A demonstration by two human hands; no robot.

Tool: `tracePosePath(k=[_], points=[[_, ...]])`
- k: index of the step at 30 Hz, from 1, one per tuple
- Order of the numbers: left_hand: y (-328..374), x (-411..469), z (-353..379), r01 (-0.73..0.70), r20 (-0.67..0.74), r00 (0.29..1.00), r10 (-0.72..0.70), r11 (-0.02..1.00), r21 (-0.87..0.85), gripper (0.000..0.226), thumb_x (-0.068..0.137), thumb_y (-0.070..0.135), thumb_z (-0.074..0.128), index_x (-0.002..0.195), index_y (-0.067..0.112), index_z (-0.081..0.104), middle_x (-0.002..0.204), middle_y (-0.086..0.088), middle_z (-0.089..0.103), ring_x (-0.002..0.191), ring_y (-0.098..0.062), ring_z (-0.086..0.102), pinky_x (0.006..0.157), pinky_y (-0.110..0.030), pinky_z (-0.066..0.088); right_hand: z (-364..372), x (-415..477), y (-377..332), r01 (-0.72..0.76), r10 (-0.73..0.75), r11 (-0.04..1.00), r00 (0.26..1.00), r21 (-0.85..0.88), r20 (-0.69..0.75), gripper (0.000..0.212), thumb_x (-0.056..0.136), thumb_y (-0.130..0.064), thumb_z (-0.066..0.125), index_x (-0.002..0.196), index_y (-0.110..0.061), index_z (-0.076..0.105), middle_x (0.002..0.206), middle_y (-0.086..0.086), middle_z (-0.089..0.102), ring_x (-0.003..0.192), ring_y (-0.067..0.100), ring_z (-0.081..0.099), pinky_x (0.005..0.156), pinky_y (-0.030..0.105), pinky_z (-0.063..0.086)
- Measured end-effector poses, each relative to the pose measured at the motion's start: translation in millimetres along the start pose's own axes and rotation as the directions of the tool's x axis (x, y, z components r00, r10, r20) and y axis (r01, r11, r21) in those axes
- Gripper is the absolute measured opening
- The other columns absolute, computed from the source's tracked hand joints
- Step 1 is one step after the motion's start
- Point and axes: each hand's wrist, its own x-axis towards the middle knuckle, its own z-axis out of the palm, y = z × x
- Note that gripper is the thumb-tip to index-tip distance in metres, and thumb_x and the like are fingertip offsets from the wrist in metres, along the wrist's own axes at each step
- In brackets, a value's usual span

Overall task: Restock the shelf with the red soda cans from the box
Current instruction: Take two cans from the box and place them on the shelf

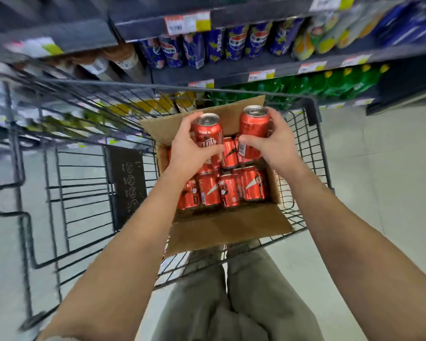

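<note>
1. Several tiers of dark metal store shelving (138,28) fill the top of the view. Blue drink cans (207,48) stand in a row on one tier, with green plastic bottles (330,82) on the tier below. The left part is motion-blurred and the price labels are unreadable.
2. One black wire shopping cart (158,86) stands in front of the shelving on a pale floor (379,180).
3. One open brown cardboard box (226,227) sits inside the cart toward its right side, flaps folded outward.
4. The red soda cans (229,190) lie packed in the box, touching one another, in at least two rows.
5. Left hand (187,148): fingers and thumb are curled round one upright red can (208,131), silver top up, held above the packed cans.
6. Right hand (276,143): it grips a second upright red can (253,126) over the far half of the box, near the first can but apart from it.
</note>
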Motion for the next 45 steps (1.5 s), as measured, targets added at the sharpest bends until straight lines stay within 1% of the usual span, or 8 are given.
tracePosePath(k=[6,11,15,21,24,30,40,45], points=[[73,-42,-48,-0.150,0.008,0.989,0.150,0.989,-0.008,0.088,0.063,0.038,0.097,0.136,0.044,0.048,0.127,0.023,0.057,0.116,0.002,0.057,0.095,-0.026,0.051,-27,-51,-68,0.120,-0.118,0.993,0.990,0.020,-0.075,0.094,0.062,-0.024,0.095,0.144,-0.025,0.049,0.125,-0.008,0.065,0.113,0.007,0.065,0.102,0.034,0.053],[133,-67,-52,-0.256,0.019,0.966,0.257,0.965,-0.060,0.086,0.067,0.028,0.096,0.138,0.042,0.049,0.125,0.023,0.058,0.104,0.015,0.059,0.082,-0.005,0.047,-66,-83,-105,0.211,-0.202,0.976,0.966,0.044,-0.161,0.084,0.066,-0.013,0.094,0.137,-0.026,0.051,0.113,-0.017,0.065,0.096,-0.011,0.063,0.088,0.010,0.051],[185,-84,-38,-0.346,0.018,0.937,0.348,0.936,-0.067,0.085,0.067,0.036,0.096,0.137,0.045,0.049,0.126,0.023,0.059,0.111,0.005,0.061,0.096,-0.028,0.054,-110,-108,-132,0.278,-0.272,0.961,0.933,-0.008,-0.234,0.090,0.061,-0.028,0.095,0.140,-0.029,0.052,0.121,-0.012,0.066,0.106,0.002,0.065,0.098,0.026,0.052],[260,-118,7,-0.468,0.026,0.882,0.470,0.882,-0.058,0.087,0.069,0.035,0.095,0.141,0.044,0.048,0.133,0.017,0.059,0.113,0.003,0.061,0.092,-0.025,0.055,-201,-150,-148,0.348,-0.336,0.937,0.893,-0.012,-0.299,0.086,0.064,-0.026,0.094,0.139,-0.033,0.052,0.117,-0.014,0.068,0.106,0.004,0.066,0.097,0.033,0.055],[296,-143,45,-0.511,0.033,0.858,0.513,0.858,-0.047,0.085,0.071,0.033,0.094,0.142,0.042,0.048,0.131,0.018,0.057,0.108,0.011,0.058,0.081,-0.010,0.051,-259,-171,-141,0.373,-0.361,0.927,0.872,-0.030,-0.330,0.085,0.065,-0.030,0.093,0.139,-0.034,0.051,0.118,-0.014,0.066,0.107,0.004,0.064,0.096,0.029,0.054],[351,-207,142,-0.546,-0.030,0.838,0.546,0.836,-0.058,0.083,0.066,0.035,0.096,0.134,0.049,0.050,0.132,0.012,0.061,0.115,-0.007,0.064,0.095,-0.031,0.055,-380,-216,-109,0.412,-0.380,0.911,0.849,0.010,-0.366,0.084,0.067,-0.025,0.093,0.139,-0.034,0.051,0.110,-0.016,0.067,0.098,-0.003,0.065,0.078,0.013,0.048],[421,-261,257,-0.562,-0.003,0.827,0.563,0.825,-0.064,0.085,0.071,0.025,0.094,0.143,0.036,0.049,0.122,0.026,0.057,0.098,0.022,0.058,0.074,-0.003,0.050,-515,-236,-77,0.423,-0.407,0.905,0.829,-0.048,-0.384,0.089,0.056,-0.040,0.094,0.136,-0.039,0.053,0.116,-0.012,0.070,0.104,0.006,0.068,0.095,0.036,0.057],[438,-241,287,-0.552,-0.006,0.833,0.553,0.832,-0.052,0.089,0.071,0.029,0.095,0.146,0.037,0.046,0.122,0.027,0.055,0.099,0.024,0.056,0.072,-0.004,0.050,-544,-215,-76,0.421,-0.417,0.905,0.845,-0.064,-0.335,0.092,0.066,-0.033,0.093,0.145,-0.033,0.045,0.125,-0.010,0.064,0.110,0.008,0.064,0.091,0.029,0.055]])
